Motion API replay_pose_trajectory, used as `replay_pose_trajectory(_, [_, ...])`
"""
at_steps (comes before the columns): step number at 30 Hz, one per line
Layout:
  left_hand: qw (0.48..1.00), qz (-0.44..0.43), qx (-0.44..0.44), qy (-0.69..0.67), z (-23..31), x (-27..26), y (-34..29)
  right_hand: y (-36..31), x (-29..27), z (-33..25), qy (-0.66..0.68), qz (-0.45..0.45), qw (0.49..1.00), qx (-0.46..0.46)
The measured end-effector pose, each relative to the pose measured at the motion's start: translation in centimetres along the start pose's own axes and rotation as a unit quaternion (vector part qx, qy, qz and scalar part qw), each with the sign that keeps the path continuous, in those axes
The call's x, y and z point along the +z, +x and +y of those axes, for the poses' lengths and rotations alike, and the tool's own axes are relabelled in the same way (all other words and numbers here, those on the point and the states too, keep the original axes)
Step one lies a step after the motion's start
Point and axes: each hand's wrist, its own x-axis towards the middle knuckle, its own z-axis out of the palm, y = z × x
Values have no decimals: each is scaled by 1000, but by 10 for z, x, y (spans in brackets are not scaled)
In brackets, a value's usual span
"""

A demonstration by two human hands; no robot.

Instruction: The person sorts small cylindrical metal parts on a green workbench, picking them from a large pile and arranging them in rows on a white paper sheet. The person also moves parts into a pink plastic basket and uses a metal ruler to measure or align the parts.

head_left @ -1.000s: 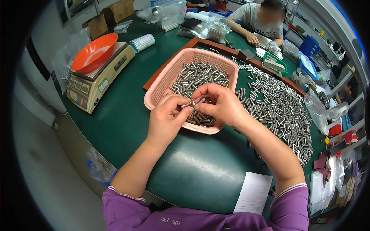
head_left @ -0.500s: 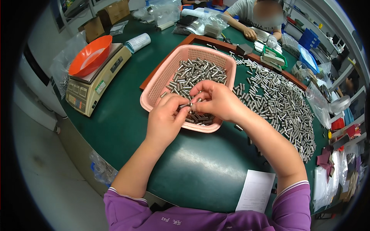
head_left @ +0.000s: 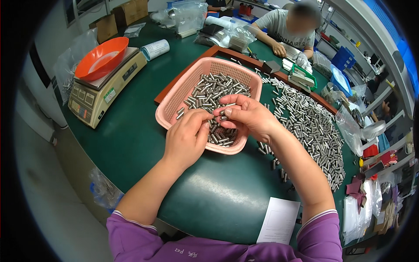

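Both hands are over the near part of a pink plastic basket (head_left: 163,115), which holds a heap of short metal pins (head_left: 223,85). My right hand (head_left: 255,117) is closed, with a couple of small metal pins (head_left: 223,116) between thumb and fingers. Just beside it, my left hand (head_left: 187,136) has its fingers curled and thumb drawn in. Its fingertips almost meet those of the right hand, and whatever they pinch is hidden. To the right of the basket, a wide spread of similar loose pins (head_left: 310,131) covers the green table.
At left stands a weighing scale (head_left: 98,97) with an orange bowl (head_left: 101,59) on top. A brown wooden strip (head_left: 166,92) runs behind the basket. A paper sheet (head_left: 278,220) lies at the near edge. Across the table, a person (head_left: 283,32) handles pale strips beside a green tray (head_left: 302,77).
My hands have come slightly apart at the fingertips, and the right one has turned so the pins in it show. The whole view has shifted a little.
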Motion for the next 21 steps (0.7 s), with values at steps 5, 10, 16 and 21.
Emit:
replay_pose_trajectory(5, [1000,-4,-2,-10,-3,1,-2,-2,-9,1,39,-18,999,13])
replay_pose_trajectory(10, [1000,-9,1,-11,-1,-1,-1,0,-2,3,55,25,998,-11])
replay_pose_trajectory(16, [1000,-12,14,-16,1,-1,0,2,5,8,61,67,995,-52])
replay_pose_trajectory(21, [1000,-14,4,-17,2,0,0,2,4,10,70,71,993,-56])
